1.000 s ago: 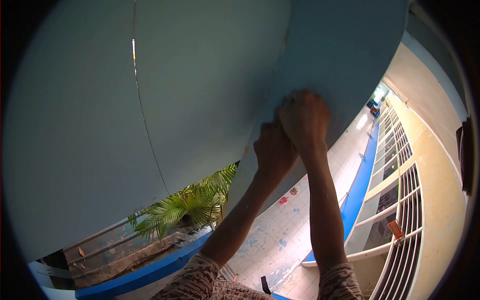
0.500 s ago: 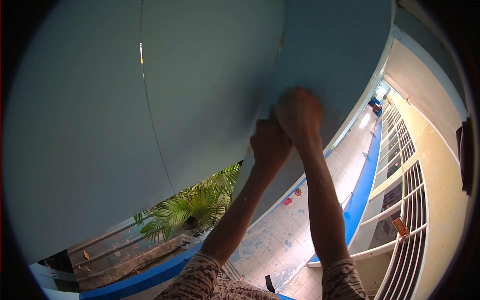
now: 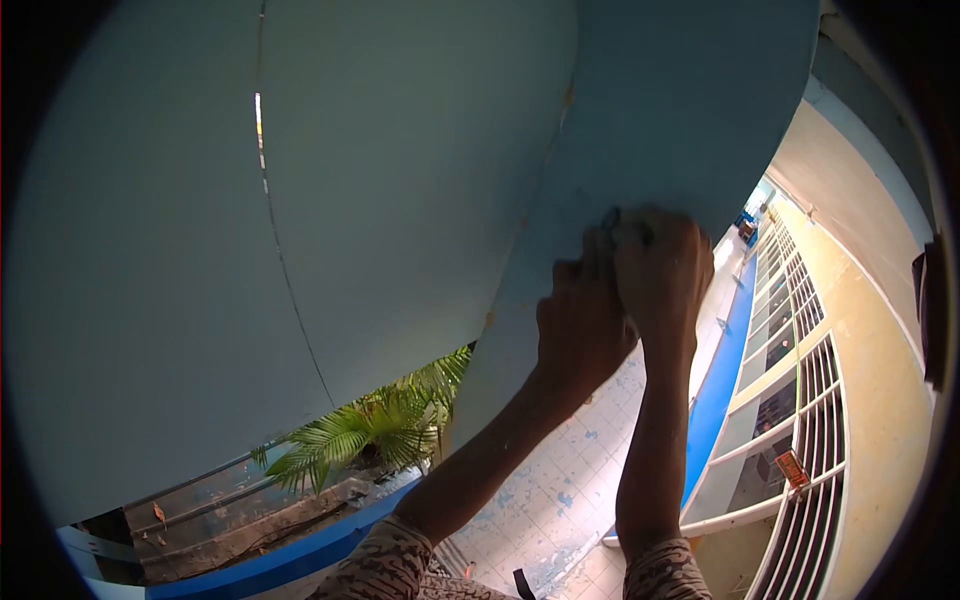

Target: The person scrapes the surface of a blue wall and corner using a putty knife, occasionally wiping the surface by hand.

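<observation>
Your right hand (image 3: 662, 275) presses curled fingers against the blue-grey panel (image 3: 660, 110); whether they grip anything you cannot tell. Your left hand (image 3: 583, 325) sits touching it, just below, fist-like against the same panel, its hold also unclear. A thin seam (image 3: 275, 250) splits the wall leftward. Below, palm (image 3: 365, 430) fronds show; right, a tiled corridor (image 3: 570, 470) runs beside a blue ledge (image 3: 715, 390).

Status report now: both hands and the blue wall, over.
Left hand and right hand raised together, both pressed on the blue wall. A small dark thing at the fingertips, cannot tell what. Nothing between hands and wall.
</observation>
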Action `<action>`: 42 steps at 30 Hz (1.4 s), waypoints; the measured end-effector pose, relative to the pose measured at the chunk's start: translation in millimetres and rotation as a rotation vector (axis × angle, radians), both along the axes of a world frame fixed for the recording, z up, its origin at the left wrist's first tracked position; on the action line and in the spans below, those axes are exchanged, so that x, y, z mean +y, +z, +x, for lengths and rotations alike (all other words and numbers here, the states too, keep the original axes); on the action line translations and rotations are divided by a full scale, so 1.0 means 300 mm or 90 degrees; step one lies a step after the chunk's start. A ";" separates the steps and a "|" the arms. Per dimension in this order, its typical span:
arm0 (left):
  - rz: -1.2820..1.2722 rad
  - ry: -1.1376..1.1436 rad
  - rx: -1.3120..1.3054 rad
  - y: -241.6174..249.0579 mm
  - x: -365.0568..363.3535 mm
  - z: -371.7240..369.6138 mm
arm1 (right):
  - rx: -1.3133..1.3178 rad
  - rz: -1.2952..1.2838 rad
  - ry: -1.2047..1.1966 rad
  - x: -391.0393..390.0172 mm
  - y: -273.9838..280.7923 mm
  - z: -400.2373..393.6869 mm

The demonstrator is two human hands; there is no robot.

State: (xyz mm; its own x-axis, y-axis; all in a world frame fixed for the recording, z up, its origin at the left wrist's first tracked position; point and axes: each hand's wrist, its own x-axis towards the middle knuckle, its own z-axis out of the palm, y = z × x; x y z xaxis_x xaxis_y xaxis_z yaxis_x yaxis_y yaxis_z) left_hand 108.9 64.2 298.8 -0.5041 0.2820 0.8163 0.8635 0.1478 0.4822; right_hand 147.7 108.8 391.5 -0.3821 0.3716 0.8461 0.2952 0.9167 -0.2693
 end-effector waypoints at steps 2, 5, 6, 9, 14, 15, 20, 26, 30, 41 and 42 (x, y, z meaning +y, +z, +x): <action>-0.053 -0.009 -0.056 0.078 -0.008 -0.062 | -0.048 0.011 -0.016 -0.002 0.060 -0.070; -0.053 0.017 -0.059 0.059 0.000 -0.069 | -0.102 0.047 -0.038 0.004 0.080 -0.074; 0.000 0.051 -0.004 0.054 0.000 -0.067 | -0.105 0.071 -0.048 0.001 0.088 -0.069; 0.058 -0.021 -0.005 0.070 0.004 -0.028 | -0.088 0.039 -0.009 -0.024 0.104 -0.010; -0.083 -0.024 -0.050 0.129 -0.019 -0.083 | -0.188 0.038 -0.058 -0.020 0.162 -0.078; -0.083 -0.030 -0.042 0.123 -0.023 -0.082 | -0.164 0.071 -0.061 0.002 0.140 -0.063; -0.008 0.017 -0.031 0.118 0.018 -0.042 | -0.129 0.015 -0.005 0.004 0.157 -0.037; -0.087 0.004 -0.026 0.132 -0.020 -0.090 | -0.191 0.057 -0.033 -0.005 0.185 -0.109; 0.019 0.030 -0.008 0.099 0.011 -0.089 | -0.159 0.060 -0.061 0.001 0.155 -0.108; 0.033 0.046 -0.048 0.045 0.009 -0.176 | -0.130 0.044 -0.033 0.027 0.025 -0.180; 0.007 0.070 -0.082 0.053 0.004 -0.192 | -0.133 0.051 0.006 0.037 0.046 -0.228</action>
